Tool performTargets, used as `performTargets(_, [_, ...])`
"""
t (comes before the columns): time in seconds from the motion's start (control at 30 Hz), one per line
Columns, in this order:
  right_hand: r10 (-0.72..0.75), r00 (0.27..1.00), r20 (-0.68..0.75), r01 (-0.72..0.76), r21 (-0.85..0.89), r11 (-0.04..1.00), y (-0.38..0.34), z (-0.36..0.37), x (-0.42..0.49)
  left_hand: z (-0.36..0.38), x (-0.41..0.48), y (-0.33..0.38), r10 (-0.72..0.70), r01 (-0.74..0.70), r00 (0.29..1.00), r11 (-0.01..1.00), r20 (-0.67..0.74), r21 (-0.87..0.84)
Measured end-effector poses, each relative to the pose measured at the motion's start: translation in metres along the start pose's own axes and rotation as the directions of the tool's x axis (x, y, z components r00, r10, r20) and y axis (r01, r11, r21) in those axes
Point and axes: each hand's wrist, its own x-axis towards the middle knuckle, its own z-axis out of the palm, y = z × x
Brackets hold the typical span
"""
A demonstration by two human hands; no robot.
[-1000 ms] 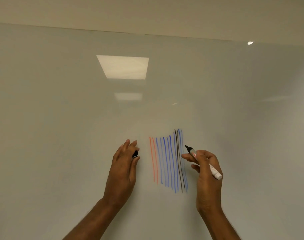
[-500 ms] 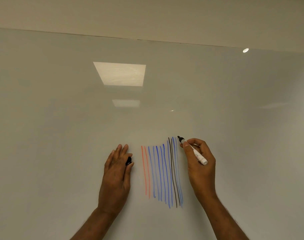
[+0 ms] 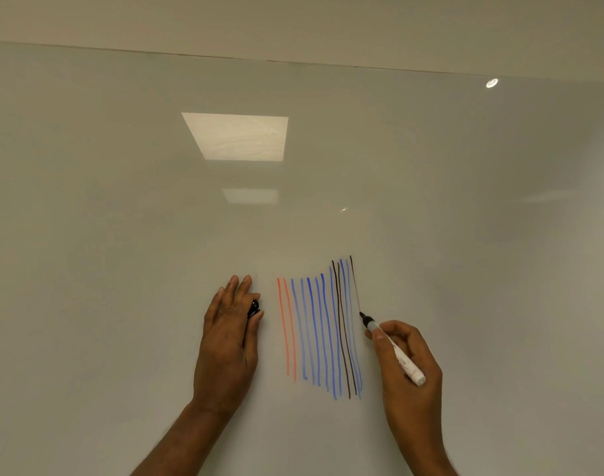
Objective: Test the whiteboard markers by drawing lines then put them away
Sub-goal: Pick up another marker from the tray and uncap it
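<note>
Our right hand (image 3: 410,369) pinches the white black-tipped marker (image 3: 405,364), left hand (image 3: 228,341) its black cap (image 3: 253,308); a palm may smear the coloured lines (image 3: 314,333).

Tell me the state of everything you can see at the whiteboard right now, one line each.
marker: uncapped, tip on the whiteboard, gripped by the right hand.
cap: off the marker, pinched in the left hand.
rightmost black line: shorter than the others, ending at the marker tip.
whiteboard: marked with red, blue and black lines.
</note>
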Motion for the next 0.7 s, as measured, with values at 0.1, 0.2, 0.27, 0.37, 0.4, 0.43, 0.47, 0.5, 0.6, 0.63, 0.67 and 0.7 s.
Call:
performTargets(0.1, [0.055,0.998,-0.008,-0.055,0.0,0.998,0.016,-0.012,-0.018,0.0,-0.001,-0.001,0.009,-0.009,1.0,1.0,0.0,0.013])
performTargets(0.2, [0.137,0.989,-0.056,-0.136,0.02,0.991,0.028,-0.019,-0.035,0.0,-0.001,-0.001,0.001,-0.001,1.0,1.0,0.011,0.016])
performTargets(0.27, [0.173,0.98,-0.098,-0.171,0.022,0.985,0.034,-0.022,-0.045,0.0,-0.001,0.0,-0.002,0.002,1.0,1.0,0.012,0.015])
performTargets(0.37, [0.2,0.971,-0.135,-0.201,0.0,0.98,0.045,-0.026,-0.056,-0.001,-0.001,0.001,-0.001,0.001,1.0,1.0,0.005,0.015])
performTargets(0.4, [0.21,0.969,-0.13,-0.212,0.003,0.977,0.048,-0.027,-0.058,0.0,-0.001,0.001,0.0,0.0,1.0,1.0,0.004,0.017])
performTargets(0.43, [0.217,0.969,-0.121,-0.219,-0.001,0.976,0.05,-0.028,-0.058,0.0,-0.001,0.001,0.0,0.0,1.0,1.0,0.004,0.019])
performTargets(0.47, [0.218,0.969,-0.117,-0.221,-0.008,0.975,0.05,-0.028,-0.058,0.0,-0.001,0.001,0.0,0.0,1.0,1.0,0.005,0.02])
performTargets(0.5, [0.206,0.972,-0.116,-0.209,-0.009,0.978,0.047,-0.028,-0.055,0.0,-0.001,0.001,-0.001,0.001,1.0,1.0,0.005,0.021])
performTargets(0.6, [0.094,0.991,-0.092,-0.096,-0.01,0.995,0.022,-0.022,-0.039,0.0,-0.001,0.0,0.004,-0.004,1.0,1.0,0.001,0.021])
performTargets(0.63, [0.052,0.997,-0.055,-0.052,-0.008,0.999,0.013,-0.018,-0.032,0.0,-0.001,0.0,0.005,-0.005,1.0,1.0,0.0,0.021])
performTargets(0.67, [0.009,1.0,-0.016,-0.01,-0.008,1.0,0.005,-0.014,-0.025,0.0,-0.001,0.0,0.004,-0.004,1.0,1.0,0.0,0.021])
performTargets(0.7, [-0.03,0.999,0.014,0.03,-0.016,0.999,-0.002,-0.01,-0.018,0.0,-0.001,0.0,0.004,-0.004,1.0,1.0,-0.001,0.022])
